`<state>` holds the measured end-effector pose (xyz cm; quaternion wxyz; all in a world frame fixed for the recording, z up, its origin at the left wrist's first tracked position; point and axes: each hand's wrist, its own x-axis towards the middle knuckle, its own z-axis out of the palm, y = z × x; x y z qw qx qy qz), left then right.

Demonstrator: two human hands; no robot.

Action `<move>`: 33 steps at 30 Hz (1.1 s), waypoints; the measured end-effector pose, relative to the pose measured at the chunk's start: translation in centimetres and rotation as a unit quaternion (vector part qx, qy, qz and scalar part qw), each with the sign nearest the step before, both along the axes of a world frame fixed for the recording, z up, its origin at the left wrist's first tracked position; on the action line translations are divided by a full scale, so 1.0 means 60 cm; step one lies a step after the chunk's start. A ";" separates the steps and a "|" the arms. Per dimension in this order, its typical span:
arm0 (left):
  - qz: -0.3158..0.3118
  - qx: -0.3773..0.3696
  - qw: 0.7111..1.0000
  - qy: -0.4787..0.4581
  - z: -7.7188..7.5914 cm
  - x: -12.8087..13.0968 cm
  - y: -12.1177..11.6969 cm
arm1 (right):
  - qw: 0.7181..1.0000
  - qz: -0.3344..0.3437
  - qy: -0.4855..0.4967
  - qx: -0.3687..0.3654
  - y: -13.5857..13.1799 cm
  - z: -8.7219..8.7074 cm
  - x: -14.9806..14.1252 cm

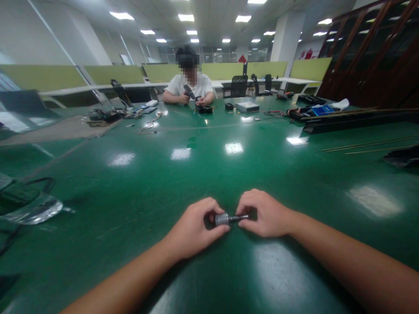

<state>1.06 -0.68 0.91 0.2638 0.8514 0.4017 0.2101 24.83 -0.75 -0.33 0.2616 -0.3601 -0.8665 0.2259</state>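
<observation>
A small grey metal cylinder with a thin dark ridged shaft (221,219) lies crosswise between my two hands, just above or on the green tabletop (209,174). My left hand (196,224) grips the thick cylinder end between thumb and curled fingers. The shaft points right, toward my right hand (266,213), whose thumb and fingertips close around its far part. The shaft's tip sits inside that curl, partly in shadow. What exact part this is I cannot make out.
Across the table a person (190,85) in a white shirt holds a dark power tool (189,92). Electronic parts (104,115) and a cable (151,125) lie far left. A clear plastic-looking object (29,205) is at left. Black channels (347,121) and thin rods (369,143) lie right.
</observation>
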 end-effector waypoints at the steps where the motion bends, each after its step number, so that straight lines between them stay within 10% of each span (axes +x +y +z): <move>1: 0.000 0.000 1.000 0.001 0.000 0.000 0.000 | 1.000 -0.001 0.000 0.000 0.000 0.000 0.000; 33: -0.001 -0.005 1.000 -0.017 0.007 0.001 -0.001 | 0.992 -0.074 -0.007 -0.100 -0.013 0.015 0.000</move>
